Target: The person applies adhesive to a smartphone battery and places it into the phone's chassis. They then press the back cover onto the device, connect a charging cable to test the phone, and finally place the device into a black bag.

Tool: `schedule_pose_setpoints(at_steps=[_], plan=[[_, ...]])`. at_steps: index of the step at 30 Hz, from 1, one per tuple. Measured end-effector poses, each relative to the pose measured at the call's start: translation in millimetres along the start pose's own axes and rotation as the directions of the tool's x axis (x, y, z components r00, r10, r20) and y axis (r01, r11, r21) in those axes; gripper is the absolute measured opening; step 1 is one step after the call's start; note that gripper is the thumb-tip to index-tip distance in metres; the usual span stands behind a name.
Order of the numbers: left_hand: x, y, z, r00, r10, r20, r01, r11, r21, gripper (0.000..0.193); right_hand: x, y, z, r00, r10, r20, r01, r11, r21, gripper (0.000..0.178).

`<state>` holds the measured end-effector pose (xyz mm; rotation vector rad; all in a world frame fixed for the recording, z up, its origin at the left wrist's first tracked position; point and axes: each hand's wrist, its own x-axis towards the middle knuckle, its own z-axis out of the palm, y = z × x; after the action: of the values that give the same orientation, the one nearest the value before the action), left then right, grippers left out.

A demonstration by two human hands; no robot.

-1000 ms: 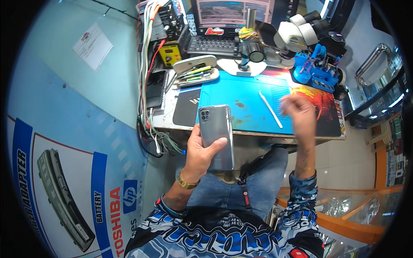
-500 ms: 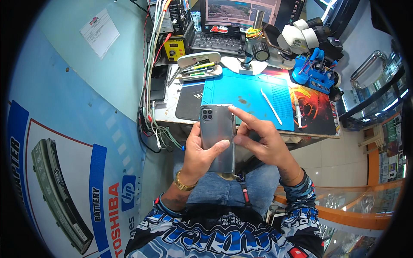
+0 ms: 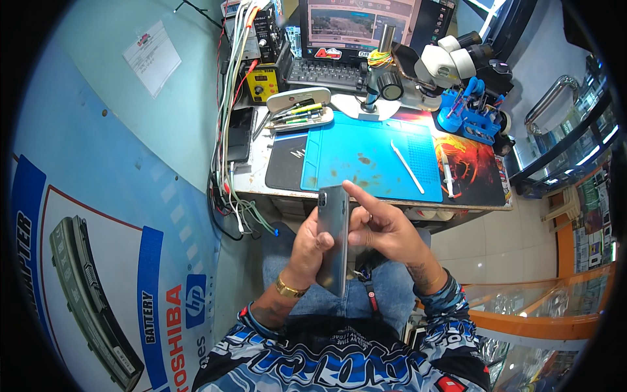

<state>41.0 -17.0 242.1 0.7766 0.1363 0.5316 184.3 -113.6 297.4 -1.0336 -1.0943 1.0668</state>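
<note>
A grey smartphone (image 3: 334, 245) is held above my lap, in front of the workbench. It is tilted nearly edge-on, with the camera block at its upper left. My left hand (image 3: 304, 253) is closed around the phone's left side, thumb across the back. At the opposite edge is my right hand (image 3: 386, 230), its index finger stretched to the upper corner. The right thumb and curled fingers press against that long edge. What lies on the phone's far side, including the left fingertips, is hidden.
On the workbench lies a blue repair mat (image 3: 366, 157) with a white pen-like tool (image 3: 407, 167). Nearby are a syringe (image 3: 447, 175), an opened tool case (image 3: 300, 111), a microscope (image 3: 450, 62) and a blue tool holder (image 3: 471, 117). Cables (image 3: 225, 130) hang at the left edge.
The phone has turned from showing its broad back to nearly edge-on, and sits slightly lower. Both hands moved with it, staying on its sides. The view has shifted slightly.
</note>
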Motion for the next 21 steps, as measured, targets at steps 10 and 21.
schedule_pose_setpoints(at_steps=[10,21], plan=[[15,2,20,0.989,0.071,-0.132,-0.065,0.997,0.053,0.042,2,31,-7,0.929,-0.207,-0.308,0.099,0.939,-0.33,0.066],[40,19,22,0.984,0.129,-0.124,-0.09,0.955,0.284,0.033,-13,17,-24,0.934,0.113,-0.338,-0.143,0.988,-0.065,0.021]])
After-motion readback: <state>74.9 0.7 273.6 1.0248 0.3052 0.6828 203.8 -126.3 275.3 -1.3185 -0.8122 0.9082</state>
